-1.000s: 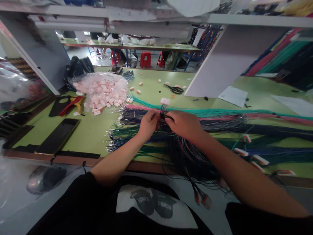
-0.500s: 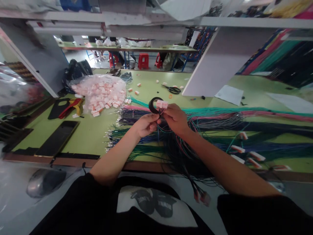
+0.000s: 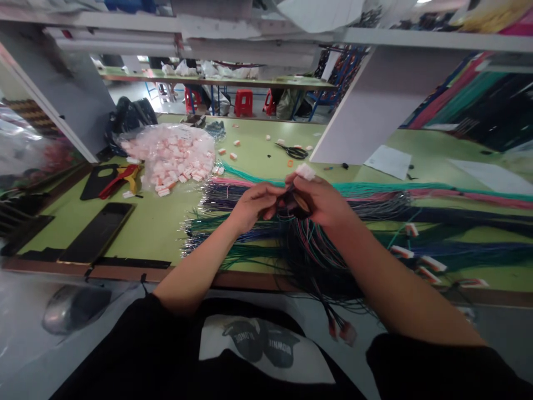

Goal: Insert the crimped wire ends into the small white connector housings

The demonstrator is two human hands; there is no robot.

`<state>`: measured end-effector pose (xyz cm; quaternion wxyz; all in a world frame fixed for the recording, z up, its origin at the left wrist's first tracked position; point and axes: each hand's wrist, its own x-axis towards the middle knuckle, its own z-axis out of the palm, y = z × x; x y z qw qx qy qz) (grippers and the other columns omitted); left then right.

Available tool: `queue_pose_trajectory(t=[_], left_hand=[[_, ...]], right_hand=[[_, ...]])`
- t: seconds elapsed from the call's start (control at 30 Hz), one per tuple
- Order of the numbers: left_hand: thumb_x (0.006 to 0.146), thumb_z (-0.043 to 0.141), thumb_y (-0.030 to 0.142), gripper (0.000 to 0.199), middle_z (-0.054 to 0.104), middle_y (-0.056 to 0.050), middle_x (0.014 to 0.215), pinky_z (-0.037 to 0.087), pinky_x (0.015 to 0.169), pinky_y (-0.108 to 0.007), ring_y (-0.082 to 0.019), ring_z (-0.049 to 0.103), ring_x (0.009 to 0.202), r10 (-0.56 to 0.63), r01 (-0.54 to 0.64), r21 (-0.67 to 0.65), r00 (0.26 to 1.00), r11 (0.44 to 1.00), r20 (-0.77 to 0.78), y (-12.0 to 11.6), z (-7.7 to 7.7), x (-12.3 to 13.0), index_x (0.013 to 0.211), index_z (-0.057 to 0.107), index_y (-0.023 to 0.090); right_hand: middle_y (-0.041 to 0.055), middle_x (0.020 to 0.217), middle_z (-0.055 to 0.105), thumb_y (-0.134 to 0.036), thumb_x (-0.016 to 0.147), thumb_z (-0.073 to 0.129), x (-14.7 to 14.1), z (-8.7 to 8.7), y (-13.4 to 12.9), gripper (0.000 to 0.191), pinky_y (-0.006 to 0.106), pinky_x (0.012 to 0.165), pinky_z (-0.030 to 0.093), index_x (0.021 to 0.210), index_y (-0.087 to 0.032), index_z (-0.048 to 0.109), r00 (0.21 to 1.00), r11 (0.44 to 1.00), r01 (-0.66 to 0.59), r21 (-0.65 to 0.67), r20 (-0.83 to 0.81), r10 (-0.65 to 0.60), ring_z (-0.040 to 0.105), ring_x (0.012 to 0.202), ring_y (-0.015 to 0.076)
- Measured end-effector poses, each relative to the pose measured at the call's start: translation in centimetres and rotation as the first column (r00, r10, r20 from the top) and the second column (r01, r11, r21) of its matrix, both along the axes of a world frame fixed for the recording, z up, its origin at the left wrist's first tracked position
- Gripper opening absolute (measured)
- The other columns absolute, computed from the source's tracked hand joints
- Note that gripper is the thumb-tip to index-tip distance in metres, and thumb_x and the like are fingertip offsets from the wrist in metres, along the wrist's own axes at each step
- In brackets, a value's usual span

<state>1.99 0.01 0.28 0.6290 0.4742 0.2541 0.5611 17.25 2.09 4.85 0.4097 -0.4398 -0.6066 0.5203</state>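
Note:
Both my hands meet over the wire bundles at the middle of the bench. My right hand (image 3: 327, 201) is closed round a white connector (image 3: 306, 171), which pokes up above its fingers, with thin wires below. The closed fingertips of my left hand (image 3: 257, 205) pinch at a roll of black tape (image 3: 296, 205) beside those wires; its brownish inner side faces me. Fingers partly hide the exact contact. Under the hands, a dark bundle of wires (image 3: 308, 250) runs down over the bench's front edge, with reddish connectors (image 3: 345, 333) at its hanging end.
A clear bag of white-and-orange connectors (image 3: 179, 155) lies left, near red-and-yellow pliers (image 3: 120, 180) and a phone (image 3: 97, 232). Black scissors (image 3: 293, 150) lie toward the back. Long green, pink and dark wires (image 3: 395, 191) stretch rightward. More connectors (image 3: 433, 263) lie right. A shelf panel (image 3: 375, 105) stands behind.
The roll of black tape has swung from above my left fingertips to below and between both hands. My right hand has moved slightly right and turned, tilting the connector; my left hand followed rightward.

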Motion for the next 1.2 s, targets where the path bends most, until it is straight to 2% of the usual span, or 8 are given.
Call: queue_pose_trajectory(t=[0.1,0.23,0.37,0.6,0.83,0.97,1.07,1.2], left_hand=[[0.078,0.064,0.017,0.009,0.055,0.005,0.054,0.030,0.044,-0.020,-0.005,0.042,0.041,0.025,-0.019,0.047,0.989,0.999,-0.146,0.1,0.1,-0.2,0.070,0.061,0.018],[0.070,0.067,0.008,0.012,0.058,0.007,0.055,0.033,0.051,-0.018,-0.005,0.044,0.047,0.232,-0.206,0.117,0.925,0.972,-0.300,0.1,0.1,0.1,0.077,0.065,0.018],[0.071,0.061,0.003,0.017,0.063,0.006,0.061,0.038,0.054,-0.019,-0.006,0.050,0.050,0.361,-0.331,0.145,0.884,0.932,-0.297,0.2,-0.1,0.3,0.078,0.069,0.016],[0.077,0.058,0.009,0.009,0.051,0.009,0.048,0.022,0.039,-0.019,-0.004,0.034,0.032,0.291,-0.311,-0.107,0.942,0.945,-0.168,0.7,-0.7,0.8,0.081,0.064,0.015],[0.075,0.067,0.013,0.016,0.048,0.008,0.052,0.028,0.051,-0.021,-0.007,0.039,0.049,0.334,-0.333,0.071,0.860,0.940,-0.386,0.9,-0.1,0.3,0.065,0.055,0.016],[0.078,0.065,0.011,0.035,0.039,0.007,0.050,0.026,0.056,-0.023,-0.009,0.037,0.055,0.505,-0.458,0.218,0.730,0.862,-0.460,0.7,-0.3,0.5,0.052,0.042,0.018],[0.084,0.059,0.013,0.041,0.031,0.008,0.047,0.026,0.052,-0.021,-0.008,0.032,0.050,0.469,-0.480,0.074,0.794,0.874,-0.388,1.0,-0.9,1.2,0.051,0.035,0.018],[0.090,0.051,0.017,0.036,0.031,0.009,0.043,0.021,0.042,-0.019,-0.005,0.026,0.039,0.426,-0.503,-0.201,0.843,0.841,-0.328,2.2,-1.0,0.5,0.057,0.036,0.020]], right_hand=[[-0.0002,0.069,0.057,-0.050,0.065,0.069,0.5,0.3,-0.3,0.031,0.033,0.062,0.048,0.073,-0.022,0.058,0.978,0.975,0.042,0.217,0.191,-0.084,0.057,0.066,0.0164],[0.0039,0.080,0.064,-0.042,0.075,0.065,0.3,0.1,-0.4,0.022,0.036,0.078,0.048,0.077,-0.020,0.064,0.824,0.842,-0.043,0.538,0.495,-0.274,0.060,0.081,0.0195],[0.0061,0.093,0.068,-0.036,0.081,0.059,0.1,-1.3,0.4,0.037,0.038,0.080,0.051,0.114,-0.020,0.059,0.825,0.924,-0.128,0.361,0.555,-0.103,0.064,0.085,0.0210],[0.0025,0.088,0.072,-0.028,0.081,0.056,0.1,-2.7,1.7,0.047,0.038,0.082,0.051,0.127,-0.020,0.051,0.882,0.956,-0.201,0.215,0.464,0.081,0.066,0.085,0.0200],[0.0114,0.097,0.074,-0.033,0.085,0.052,-1.2,-1.7,1.1,0.034,0.035,0.074,0.045,0.112,-0.017,0.064,0.459,0.897,-0.212,0.388,0.850,-0.259,0.066,0.086,0.0274],[0.0080,0.087,0.074,-0.028,0.089,0.043,-2.2,-1.1,0.9,0.030,0.031,0.066,0.041,0.102,-0.020,0.068,0.348,0.905,-0.306,0.295,0.920,-0.183,0.065,0.078,0.0236],[0.0091,0.079,0.072,-0.022,0.091,0.036,-3.2,-0.7,-0.5,0.035,0.034,0.070,0.040,0.089,-0.019,0.071,0.245,0.878,-0.362,0.313,0.941,-0.234,0.064,0.074,0.0227],[0.0118,0.074,0.071,-0.011,0.084,0.038,-4.1,-0.6,-4.4,0.034,0.045,0.092,0.035,0.078,-0.017,0.071,0.104,0.703,-0.638,0.313,0.940,-0.324,0.062,0.072,0.0225]])
